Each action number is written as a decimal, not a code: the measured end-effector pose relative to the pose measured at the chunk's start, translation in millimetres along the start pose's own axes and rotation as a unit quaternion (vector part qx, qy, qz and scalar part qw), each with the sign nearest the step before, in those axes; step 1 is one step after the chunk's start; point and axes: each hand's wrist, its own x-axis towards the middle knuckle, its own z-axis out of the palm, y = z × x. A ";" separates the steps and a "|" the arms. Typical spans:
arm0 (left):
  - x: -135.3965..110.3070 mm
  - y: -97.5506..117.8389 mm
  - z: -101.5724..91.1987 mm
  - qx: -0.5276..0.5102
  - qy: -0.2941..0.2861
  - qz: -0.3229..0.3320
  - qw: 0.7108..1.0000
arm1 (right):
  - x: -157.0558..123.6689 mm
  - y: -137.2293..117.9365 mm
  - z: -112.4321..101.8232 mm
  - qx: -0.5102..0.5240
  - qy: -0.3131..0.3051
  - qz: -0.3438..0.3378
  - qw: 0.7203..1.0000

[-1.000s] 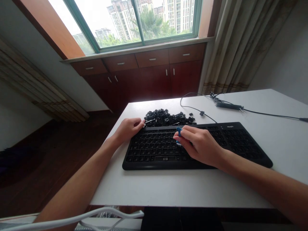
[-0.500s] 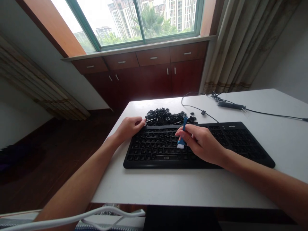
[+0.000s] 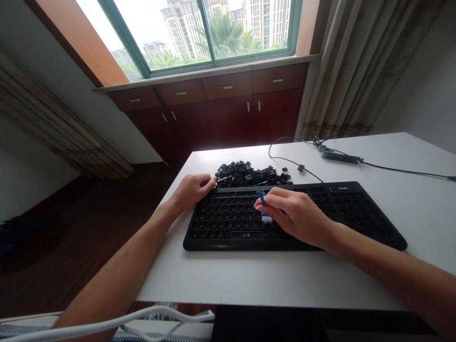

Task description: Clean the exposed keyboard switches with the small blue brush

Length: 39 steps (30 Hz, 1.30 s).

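Observation:
A black keyboard (image 3: 221,246) with its keycaps off lies on the white table, rows of bare key sockets showing. My right hand (image 3: 297,213) is over its middle, pinching a small blue brush (image 3: 261,194) with white bristles that point down at the sockets. Whether the bristles press on them is hard to tell. At the keyboard's upper left corner, my left hand (image 3: 194,190) is closed with the thumb along the edge; the other fingertips are partly hidden. Behind the keyboard lies a heap of loose black keycaps (image 3: 237,172), close to my left thumb.
A thin black cable (image 3: 292,157) runs from the keyboard's back edge. A black elongated object (image 3: 342,156) with a cord lies at the back right of the white table (image 3: 270,280). One loose keycap (image 3: 301,167) sits apart. A white curved bar (image 3: 107,325) crosses the lower left.
My right hand has shifted slightly left, and the brush's upper end has swung left and lower. My left hand and the keyboard stay in place.

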 end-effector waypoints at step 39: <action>0.1 0.7 -0.7 -0.003 0.000 0.004 1.000 | -2.6 4.2 -0.3 0.003 0.082 -0.007 0.997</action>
